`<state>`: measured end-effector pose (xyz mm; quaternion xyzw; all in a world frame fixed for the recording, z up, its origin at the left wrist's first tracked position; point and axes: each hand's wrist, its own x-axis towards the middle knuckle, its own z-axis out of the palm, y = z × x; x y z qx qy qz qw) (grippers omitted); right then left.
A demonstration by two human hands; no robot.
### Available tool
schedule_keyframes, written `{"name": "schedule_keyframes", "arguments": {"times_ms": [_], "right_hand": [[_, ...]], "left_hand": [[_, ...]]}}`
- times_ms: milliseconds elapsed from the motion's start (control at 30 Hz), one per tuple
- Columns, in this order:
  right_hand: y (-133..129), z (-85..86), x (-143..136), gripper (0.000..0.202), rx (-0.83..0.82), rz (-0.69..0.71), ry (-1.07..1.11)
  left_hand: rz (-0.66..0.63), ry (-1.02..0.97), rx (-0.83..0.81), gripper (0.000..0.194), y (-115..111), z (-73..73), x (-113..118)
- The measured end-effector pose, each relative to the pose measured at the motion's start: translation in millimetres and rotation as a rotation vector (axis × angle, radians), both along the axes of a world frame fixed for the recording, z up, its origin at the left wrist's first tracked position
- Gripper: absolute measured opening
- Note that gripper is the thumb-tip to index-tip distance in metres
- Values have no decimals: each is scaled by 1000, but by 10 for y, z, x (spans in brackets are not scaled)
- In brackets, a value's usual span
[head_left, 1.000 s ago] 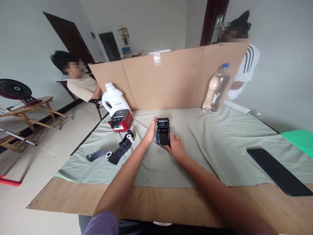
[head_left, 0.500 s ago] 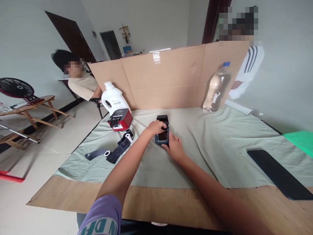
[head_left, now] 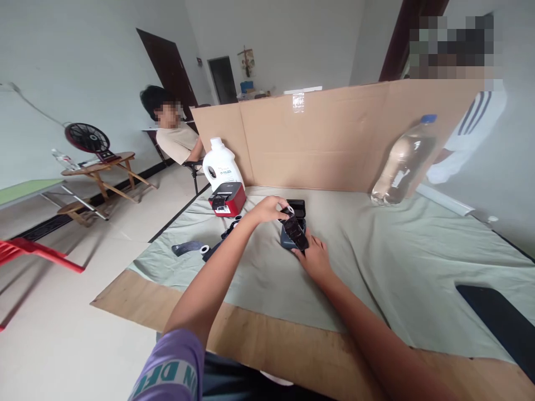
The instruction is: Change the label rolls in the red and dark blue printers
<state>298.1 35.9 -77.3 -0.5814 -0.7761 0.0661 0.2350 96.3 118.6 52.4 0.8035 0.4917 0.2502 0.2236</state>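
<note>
A small dark blue device (head_left: 287, 240) stands on the green cloth with its black lid (head_left: 296, 208) raised at the back. Above it, my left hand (head_left: 271, 210) pinches a small roll of black film (head_left: 296, 232) with a white core; a strip of the film hangs down across the device's front. My right hand (head_left: 316, 257) rests against the device's right side, its fingers near the lower end of the strip. Part of the device's inside is hidden by the film.
A red and black printer (head_left: 234, 201) and a white jug (head_left: 221, 167) stand at the left, by more film rolls (head_left: 204, 250). A clear bottle (head_left: 401, 167) leans at the cardboard (head_left: 309, 139). A black phone-like slab (head_left: 497, 317) lies right. Two people are beyond.
My left hand has lifted the film roll out of the device, and the strip now shows. The head view has turned left, shifting everything to the right.
</note>
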Motion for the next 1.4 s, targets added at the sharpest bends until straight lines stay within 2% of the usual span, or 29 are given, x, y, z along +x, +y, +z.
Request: {"name": "schedule_keyframes", "arguments": {"times_ms": [100, 200, 267, 333, 400, 467, 600, 733, 833, 933, 1067, 1167, 1233, 1300, 1367, 1400], "right_hand": [[13, -34, -3, 71, 27, -5, 21], [22, -51, -7, 72, 32, -10, 33], [24, -52, -7, 73, 29, -9, 28], [25, -50, -6, 73, 28, -4, 25], [26, -47, -4, 73, 29, 1, 25], [25, -45, -2, 73, 24, 0, 25], [25, -40, 3, 73, 19, -1, 25], [29, -39, 9, 73, 10, 8, 22], [30, -43, 10, 73, 8, 7, 22], [31, -48, 8, 75, 10, 4, 19], [38, -46, 5, 75, 3, 5, 23], [40, -35, 2, 76, -4, -3, 21], [38, -28, 0, 76, -7, -4, 21], [35, -25, 0, 75, -9, 0, 23], [31, -26, 1, 75, -10, 1, 23], [30, -28, 2, 75, -12, -1, 24]], "left_hand": [[211, -222, 21, 37, -313, -15, -586], [458, -364, 22, 41, -624, -96, -1236], [632, -338, 29, 42, -785, -185, -1637], [802, -227, 54, 38, -895, -303, -1967], [921, -121, 35, 34, -955, -437, -2199], [976, -66, -31, 35, -967, -562, -2326], [1054, -20, -73, 41, -893, -682, -2345], [1199, 88, -54, 43, -813, -626, -2276], [1248, 198, -102, 47, -794, -588, -2251], [1202, 330, -212, 48, -786, -600, -2249], [1131, 391, -303, 49, -789, -620, -2265], [1064, 397, -333, 65, -856, -571, -2231], [1023, 400, -246, 84, -929, -501, -2151], [996, 400, -47, 91, -989, -418, -2017], [923, 375, 108, 73, -993, -347, -1849], [860, 350, 121, 60, -966, -325, -1761]]}}
